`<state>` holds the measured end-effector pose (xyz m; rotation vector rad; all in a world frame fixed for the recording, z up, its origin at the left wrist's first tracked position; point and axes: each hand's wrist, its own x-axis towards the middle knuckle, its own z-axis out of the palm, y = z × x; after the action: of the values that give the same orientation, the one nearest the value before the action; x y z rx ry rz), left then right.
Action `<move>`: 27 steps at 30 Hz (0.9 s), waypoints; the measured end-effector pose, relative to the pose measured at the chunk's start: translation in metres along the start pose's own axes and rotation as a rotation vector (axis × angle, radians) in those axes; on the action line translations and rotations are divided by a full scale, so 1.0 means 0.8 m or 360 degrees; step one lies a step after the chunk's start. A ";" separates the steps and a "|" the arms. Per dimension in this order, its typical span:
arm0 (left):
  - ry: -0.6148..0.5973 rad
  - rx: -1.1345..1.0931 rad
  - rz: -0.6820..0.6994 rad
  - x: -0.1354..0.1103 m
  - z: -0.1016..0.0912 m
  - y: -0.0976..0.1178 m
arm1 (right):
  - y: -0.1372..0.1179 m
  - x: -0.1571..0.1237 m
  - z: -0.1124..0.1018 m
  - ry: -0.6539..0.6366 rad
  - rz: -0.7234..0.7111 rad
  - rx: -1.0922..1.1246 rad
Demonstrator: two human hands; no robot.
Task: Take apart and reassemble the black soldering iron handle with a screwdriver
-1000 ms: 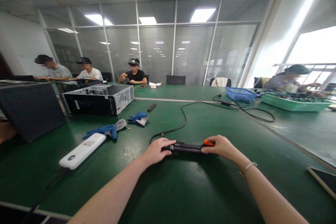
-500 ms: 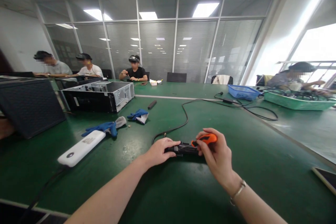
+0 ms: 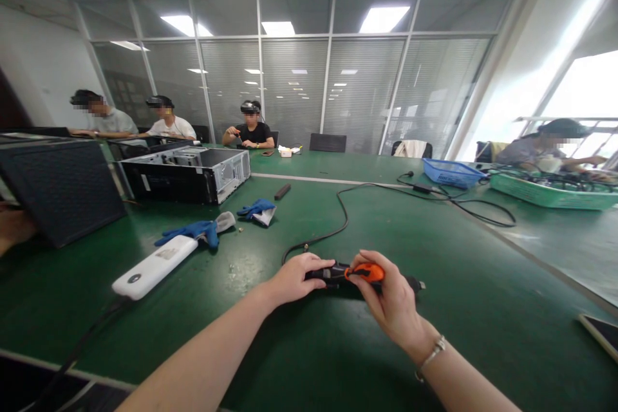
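On the green table, a long black device lies between my hands, with a small metal tip at its right end. My left hand grips its left part, thumb at the near side and fingers across the top. My right hand is closed around the orange-and-black handle of a screwdriver. The handle is tilted low over the device and its front end points left toward my left hand. Whether the tip touches the device I cannot make out. My right palm and fingers hide part of the device.
A black cable runs across the table behind my hands. At left are a white power strip, blue gloves, an opened computer case and a dark panel. Blue and green baskets stand right. Several people sit around.
My right hand and the screwdriver have shifted slightly left and down, and the device's right end now shows. My left hand keeps its hold. The whole view has turned a little.
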<state>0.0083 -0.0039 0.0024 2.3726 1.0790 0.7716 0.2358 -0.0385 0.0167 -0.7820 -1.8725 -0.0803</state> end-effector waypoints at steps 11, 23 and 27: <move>0.0006 -0.0015 0.0028 0.000 0.000 0.001 | -0.013 0.017 -0.004 -0.0118 -0.0291 0.0058; 0.0024 0.0002 0.0043 0.000 0.001 -0.002 | -0.020 0.018 -0.001 -0.0166 -0.0294 0.0138; 0.0016 -0.0004 0.0075 -0.001 0.001 -0.001 | -0.022 0.019 -0.001 -0.0246 -0.0286 0.0263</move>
<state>0.0081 -0.0039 0.0011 2.4025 1.0289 0.8013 0.2231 -0.0452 0.0346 -0.5181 -2.0642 0.0223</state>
